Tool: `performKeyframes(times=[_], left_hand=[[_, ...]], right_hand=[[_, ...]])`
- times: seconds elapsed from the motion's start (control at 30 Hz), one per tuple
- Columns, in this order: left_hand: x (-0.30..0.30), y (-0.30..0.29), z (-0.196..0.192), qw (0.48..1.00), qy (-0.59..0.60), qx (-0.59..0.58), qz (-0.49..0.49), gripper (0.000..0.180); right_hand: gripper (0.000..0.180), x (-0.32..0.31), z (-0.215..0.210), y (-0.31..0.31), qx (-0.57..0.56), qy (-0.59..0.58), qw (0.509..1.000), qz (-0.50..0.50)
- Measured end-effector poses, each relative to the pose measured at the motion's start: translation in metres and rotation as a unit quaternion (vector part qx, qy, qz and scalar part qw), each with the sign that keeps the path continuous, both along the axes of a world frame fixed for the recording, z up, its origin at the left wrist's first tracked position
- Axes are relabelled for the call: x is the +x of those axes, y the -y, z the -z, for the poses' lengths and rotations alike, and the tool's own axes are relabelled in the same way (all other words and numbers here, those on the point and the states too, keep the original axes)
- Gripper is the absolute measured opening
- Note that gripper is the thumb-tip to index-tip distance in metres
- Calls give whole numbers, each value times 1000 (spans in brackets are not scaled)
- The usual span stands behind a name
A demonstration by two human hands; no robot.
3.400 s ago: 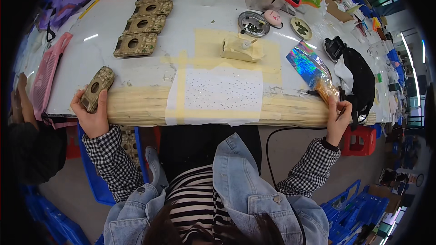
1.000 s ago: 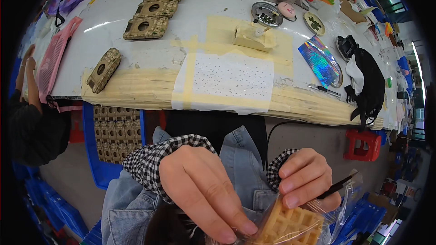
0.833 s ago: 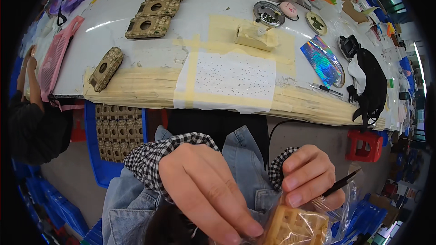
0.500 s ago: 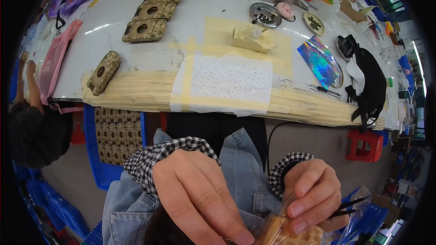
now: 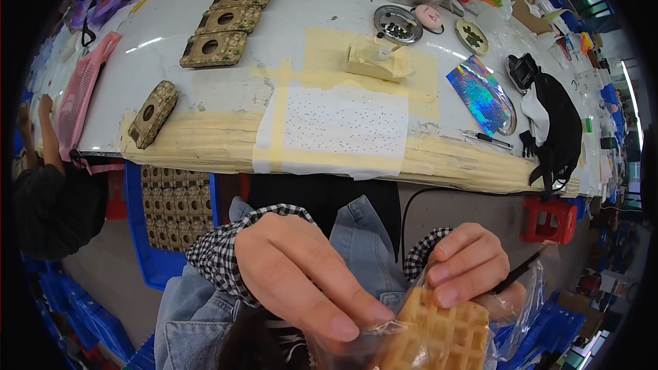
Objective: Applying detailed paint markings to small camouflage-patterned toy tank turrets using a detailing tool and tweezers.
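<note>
A golden waffle [image 5: 445, 336] in a clear plastic wrapper [image 5: 531, 308] is held close to my body at the lower edge. My right hand [image 5: 469, 264] grips it, fingers curled over its upper side. A pair of black tweezers [image 5: 517, 273] sticks out from behind that hand, partly hidden. My left hand [image 5: 295, 270] is closed in a pinch on the near left edge of the wrapper, beside the waffle. Both hands are in front of the table, over my lap.
On the white table lie camouflage-patterned cases [image 5: 216, 48], one set apart [image 5: 152, 115], a taped dotted sheet [image 5: 346, 123], a small block [image 5: 377, 60], a dish of dark bits [image 5: 397, 24] and holographic film [image 5: 480, 96]. A blue crate [image 5: 159, 270] holds more cases. Someone sits at left [image 5: 58, 205].
The waffle has come up further into view, and its wrapper spreads out to the right. My right hand has risen slightly; my left fingertips have moved up along the wrapper.
</note>
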State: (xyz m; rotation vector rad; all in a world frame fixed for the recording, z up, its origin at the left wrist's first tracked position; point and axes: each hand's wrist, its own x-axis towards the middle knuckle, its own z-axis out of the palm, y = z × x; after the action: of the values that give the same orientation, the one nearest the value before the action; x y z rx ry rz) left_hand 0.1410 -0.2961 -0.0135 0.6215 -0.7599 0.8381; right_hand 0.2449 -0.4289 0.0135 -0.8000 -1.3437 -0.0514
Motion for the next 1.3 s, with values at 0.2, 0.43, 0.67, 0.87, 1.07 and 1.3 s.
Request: performKeyframes(times=[0.2,0.43,0.67,0.87,1.07,1.3], left_hand=[[-13,-21,3,946,-268,177,-26,48],[-5,-25,-3,892,-364,265,-37,39],[9,-23,-3,863,-389,320,-35,39],[1,-41,-3,896,-295,294,154,54],[-3,-53,-7,857,3,366,363,55],[0,-54,-21,867,55,379,319,57]], right_hand=[[15,6,28,11,1,-72,993,89],[21,35,39,39,-69,-16,992,107],[39,51,41,50,-88,-28,993,68],[12,81,47,76,-55,-273,901,334],[24,114,63,80,-183,-227,834,469],[23,131,72,77,-228,-138,795,546]])
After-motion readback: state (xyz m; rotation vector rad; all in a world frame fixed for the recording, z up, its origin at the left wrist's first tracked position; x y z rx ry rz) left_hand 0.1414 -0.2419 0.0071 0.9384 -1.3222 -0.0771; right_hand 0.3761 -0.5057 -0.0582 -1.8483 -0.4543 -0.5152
